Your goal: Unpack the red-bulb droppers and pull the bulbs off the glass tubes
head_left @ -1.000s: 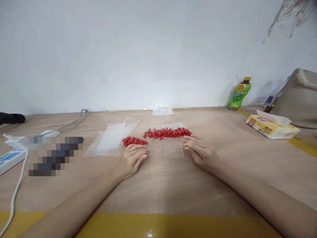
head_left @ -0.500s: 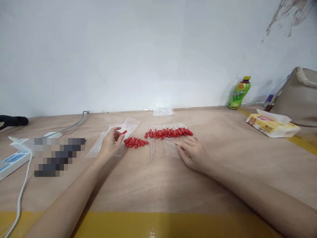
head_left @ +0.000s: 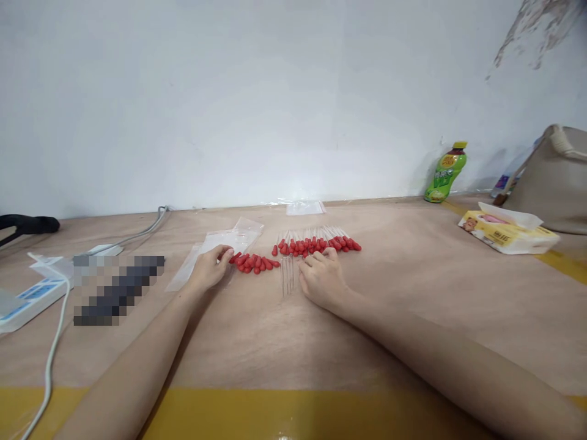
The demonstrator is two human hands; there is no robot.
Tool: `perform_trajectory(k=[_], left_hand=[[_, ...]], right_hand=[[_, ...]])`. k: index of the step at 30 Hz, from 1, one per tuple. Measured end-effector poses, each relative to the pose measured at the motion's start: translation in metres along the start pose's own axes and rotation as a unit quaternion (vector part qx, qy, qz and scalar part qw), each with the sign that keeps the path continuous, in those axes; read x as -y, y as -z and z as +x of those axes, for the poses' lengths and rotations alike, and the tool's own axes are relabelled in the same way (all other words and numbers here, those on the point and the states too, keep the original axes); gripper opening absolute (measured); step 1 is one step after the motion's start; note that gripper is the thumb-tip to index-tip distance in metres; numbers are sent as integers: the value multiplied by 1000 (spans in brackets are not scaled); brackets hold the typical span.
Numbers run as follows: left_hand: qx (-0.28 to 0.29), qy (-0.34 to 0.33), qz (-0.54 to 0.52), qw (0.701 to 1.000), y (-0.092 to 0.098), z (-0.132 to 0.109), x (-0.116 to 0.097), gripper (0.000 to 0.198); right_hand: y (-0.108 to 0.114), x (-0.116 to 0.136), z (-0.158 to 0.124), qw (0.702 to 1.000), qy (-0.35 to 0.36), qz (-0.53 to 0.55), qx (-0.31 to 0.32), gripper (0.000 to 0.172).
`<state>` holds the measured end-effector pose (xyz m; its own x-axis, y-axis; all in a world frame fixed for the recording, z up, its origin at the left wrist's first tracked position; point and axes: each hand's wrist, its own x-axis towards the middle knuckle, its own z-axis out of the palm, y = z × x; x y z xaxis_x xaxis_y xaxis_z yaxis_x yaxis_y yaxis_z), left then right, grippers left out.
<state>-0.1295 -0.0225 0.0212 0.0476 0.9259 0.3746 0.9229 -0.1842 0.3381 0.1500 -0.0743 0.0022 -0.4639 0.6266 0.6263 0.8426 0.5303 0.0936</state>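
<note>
Just L of the bulb pile (head_left: 257, 263), L hand (head_left: 211, 267) w/ fingertips narrow at a red bulb (head_left: 235, 258); can't tell if gripped. R of pile: thin tubes (head_left: 287, 276), red-tipped droppers (head_left: 314, 245), R hand (head_left: 323, 278), fingers curled, hold unclear.

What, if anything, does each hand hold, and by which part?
The left hand apparently pinches a red bulb by one end, the other sticking out; for the right hand, I cannot tell.
</note>
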Motion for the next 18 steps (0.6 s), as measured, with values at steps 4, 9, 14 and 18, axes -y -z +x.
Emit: perform_trajectory(k=[4,9,14,18], left_hand=[[-36,6,-4,999,1,0,3,39],[-126,-29,6,992,3,-5,-6,34],[-178,-128,25,975,5,-9,-33,24],[-75,-129,58,987,3,8,-61,20]], right_hand=[[2,9,2,999,-17,30,23,24],[18,11,-3,994,-45,92,28,49],[35,-12,-23,993,-40,105,-24,36],[37,-42,-41,993,-43,84,-70,28]])
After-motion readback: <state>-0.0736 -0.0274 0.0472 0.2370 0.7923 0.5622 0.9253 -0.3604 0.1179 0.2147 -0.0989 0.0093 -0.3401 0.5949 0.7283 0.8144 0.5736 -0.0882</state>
